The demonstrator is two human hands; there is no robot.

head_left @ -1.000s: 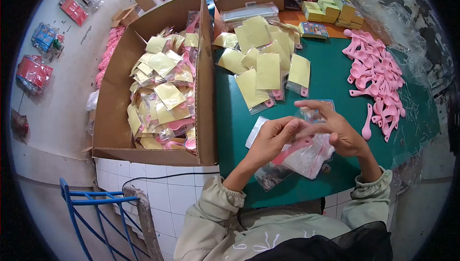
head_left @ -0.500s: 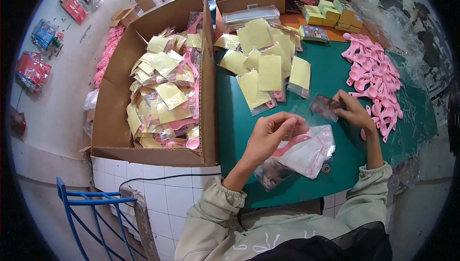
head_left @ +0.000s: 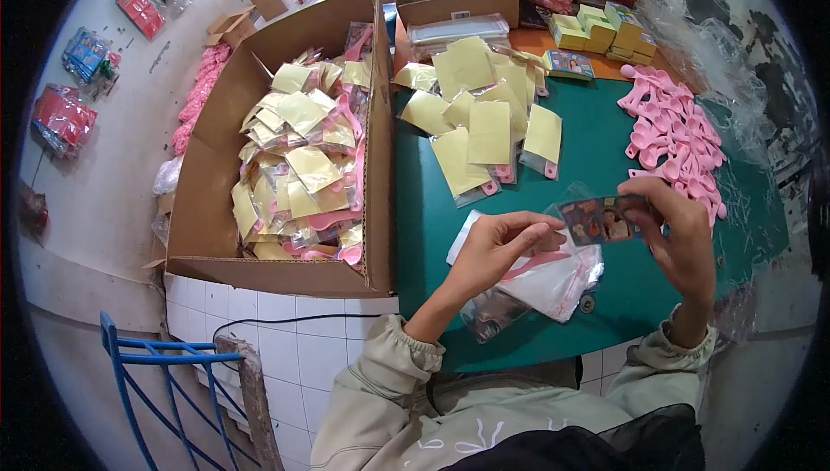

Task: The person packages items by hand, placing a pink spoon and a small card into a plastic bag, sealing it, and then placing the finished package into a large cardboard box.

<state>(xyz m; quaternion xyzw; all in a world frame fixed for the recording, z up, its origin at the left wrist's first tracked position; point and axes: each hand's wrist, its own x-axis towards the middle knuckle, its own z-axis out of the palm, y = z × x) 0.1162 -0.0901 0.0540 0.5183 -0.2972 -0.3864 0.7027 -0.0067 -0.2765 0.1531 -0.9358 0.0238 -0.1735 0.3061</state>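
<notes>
In my right hand (head_left: 679, 233), thumb and fingers pinch a printed card (head_left: 596, 222) with a dark, colourful picture. My left hand (head_left: 501, 255) has its thumb and fingers together on a clear plastic bag (head_left: 571, 197) at the card's left end; the bag's film overlaps the card. Below both hands lies a stack of clear bags (head_left: 553, 289) with a pink and white look. A pink strip (head_left: 523, 269) shows at the left fingers, partly hidden by them. Pink spoons (head_left: 670, 129) lie heaped on the green table beyond my right hand.
Bagged yellow cards with spoons (head_left: 489, 134) lie behind my left hand. A big cardboard box (head_left: 268, 274) full of such packs stands at the left. Card stacks (head_left: 596, 30) and an open carton (head_left: 458, 8) stand at the back. A blue metal rack (head_left: 164, 358) is front left.
My right hand has come toward me and to the right, turning the card so its picture shows. My left hand has shifted slightly, still close to the bag.
</notes>
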